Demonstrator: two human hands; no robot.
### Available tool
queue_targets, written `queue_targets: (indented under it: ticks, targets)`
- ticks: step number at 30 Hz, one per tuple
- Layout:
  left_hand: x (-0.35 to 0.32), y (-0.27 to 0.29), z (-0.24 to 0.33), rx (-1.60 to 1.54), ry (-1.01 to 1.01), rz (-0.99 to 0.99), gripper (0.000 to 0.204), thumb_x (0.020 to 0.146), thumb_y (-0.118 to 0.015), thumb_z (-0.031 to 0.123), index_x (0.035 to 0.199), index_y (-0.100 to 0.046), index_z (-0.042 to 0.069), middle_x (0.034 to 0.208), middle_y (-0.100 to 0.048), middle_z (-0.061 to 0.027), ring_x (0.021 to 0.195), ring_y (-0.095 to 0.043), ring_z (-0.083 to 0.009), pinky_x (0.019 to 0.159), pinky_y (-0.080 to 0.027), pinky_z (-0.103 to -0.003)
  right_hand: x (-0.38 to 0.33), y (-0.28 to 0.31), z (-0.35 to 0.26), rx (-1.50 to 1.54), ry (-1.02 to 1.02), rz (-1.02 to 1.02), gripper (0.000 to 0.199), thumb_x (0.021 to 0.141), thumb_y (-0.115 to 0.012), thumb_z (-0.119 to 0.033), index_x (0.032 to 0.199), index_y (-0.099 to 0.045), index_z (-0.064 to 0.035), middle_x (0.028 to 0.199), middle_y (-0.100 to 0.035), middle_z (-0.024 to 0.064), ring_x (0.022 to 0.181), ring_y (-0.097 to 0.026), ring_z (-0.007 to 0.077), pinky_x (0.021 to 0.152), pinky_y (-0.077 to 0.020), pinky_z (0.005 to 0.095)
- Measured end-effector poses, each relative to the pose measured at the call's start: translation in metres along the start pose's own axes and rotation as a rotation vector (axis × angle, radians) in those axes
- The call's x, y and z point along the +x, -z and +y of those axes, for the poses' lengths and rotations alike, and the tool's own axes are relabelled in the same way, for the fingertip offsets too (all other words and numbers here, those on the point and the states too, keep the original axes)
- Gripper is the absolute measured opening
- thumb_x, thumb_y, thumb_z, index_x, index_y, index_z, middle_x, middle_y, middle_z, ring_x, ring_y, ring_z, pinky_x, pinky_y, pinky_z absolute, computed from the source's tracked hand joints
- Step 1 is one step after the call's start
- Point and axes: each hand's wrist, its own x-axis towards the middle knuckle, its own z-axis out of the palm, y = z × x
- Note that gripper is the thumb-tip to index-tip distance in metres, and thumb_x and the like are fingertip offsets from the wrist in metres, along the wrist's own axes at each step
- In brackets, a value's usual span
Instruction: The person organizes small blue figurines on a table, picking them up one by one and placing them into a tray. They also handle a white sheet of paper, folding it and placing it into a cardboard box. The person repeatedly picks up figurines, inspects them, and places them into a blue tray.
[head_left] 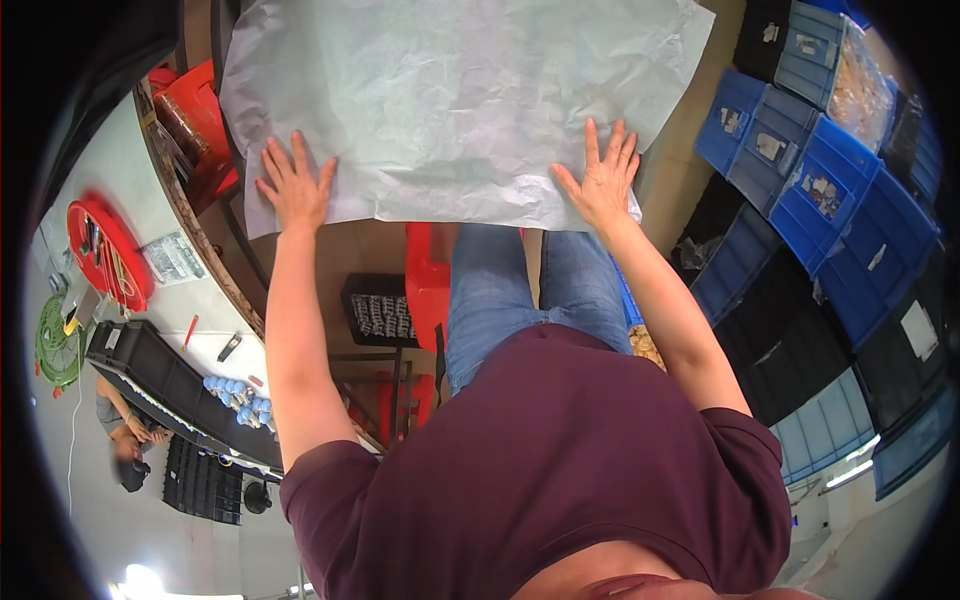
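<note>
A large pale, wrinkled sheet (450, 110), perhaps thin paper or film, spreads across the top of the view, its near edge above my knees. My left hand (298, 188) lies flat near the sheet's lower left corner, fingers apart. Toward the lower right corner, my right hand (602, 178) rests on the sheet, its fingers spread as well. Neither hand grips anything. What lies beneath the sheet is hidden.
Blue crates (825, 195) are stacked on the right. At the left a white table (215, 345) bears a red round tray (108, 250) and a black bin (165, 375). A red stool (425, 280) stands by my legs. Another person (130, 430) is at the far left.
</note>
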Motion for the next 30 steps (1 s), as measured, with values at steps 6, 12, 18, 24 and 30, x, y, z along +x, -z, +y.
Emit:
queue_targets:
  ticks: [6, 12, 18, 24, 30]
  targets:
    - [0.021, -0.003, -0.017, -0.037, -0.036, 0.059, 0.071, 0.085, -0.043, 0.051, 0.140, -0.015, 0.016, 0.143, -0.008, -0.0212, 0.131, -0.009, -0.0382, 0.103, -0.016, -0.052, 0.030, -0.011, 0.008, 0.040, 0.020, 0.155, 0.082, 0.075, -0.061, -0.046, 0.138, -0.018, -0.0170, 0.139, -0.007, 0.0275, 0.127, -0.008, 0.0489, 0.101, -0.0137, 0.0567]
    - [0.029, 0.004, -0.002, -0.136, 0.062, 0.204, 0.062, 0.086, -0.049, 0.038, 0.135, -0.026, 0.008, 0.139, -0.022, -0.0224, 0.127, -0.021, -0.0397, 0.101, -0.022, -0.049, 0.034, 0.025, 0.004, 0.160, -0.015, 0.279, 0.070, 0.077, -0.061, -0.033, 0.134, -0.028, -0.0089, 0.138, -0.018, 0.0231, 0.128, -0.015, 0.0422, 0.101, -0.0164, 0.0537]
    - [0.109, 0.083, 0.049, -0.292, -0.198, 0.524, 0.052, 0.086, -0.050, 0.029, 0.130, -0.034, 0.006, 0.136, -0.028, -0.0218, 0.124, -0.026, -0.0393, 0.102, -0.022, -0.047, 0.120, 0.068, -0.019, 0.113, 0.132, 0.602, 0.065, 0.079, -0.059, -0.019, 0.135, -0.027, -0.0098, 0.139, -0.019, 0.0216, 0.129, -0.014, 0.0407, 0.104, -0.0181, 0.0496]
    - [0.215, 0.051, 0.039, -0.245, 0.113, 0.516, 0.058, 0.087, -0.040, 0.046, 0.135, -0.028, 0.014, 0.141, -0.019, -0.0188, 0.130, -0.017, -0.0375, 0.101, -0.018, -0.055, 0.204, 0.034, 0.018, -0.033, 0.011, 0.658, 0.062, 0.085, -0.050, -0.032, 0.137, -0.023, -0.0120, 0.139, -0.015, 0.0258, 0.129, -0.013, 0.0414, 0.104, -0.0170, 0.0488]
    - [0.240, 0.023, 0.011, -0.359, 0.225, 0.383, 0.062, 0.085, -0.038, 0.052, 0.133, -0.029, 0.015, 0.139, -0.026, -0.0146, 0.128, -0.022, -0.0314, 0.097, -0.024, -0.055, 0.229, 0.030, 0.027, 0.195, -0.118, 0.489, 0.063, 0.084, -0.047, -0.043, 0.135, -0.028, -0.0096, 0.136, -0.023, 0.0261, 0.125, -0.026, 0.0394, 0.100, -0.0242, 0.0473]
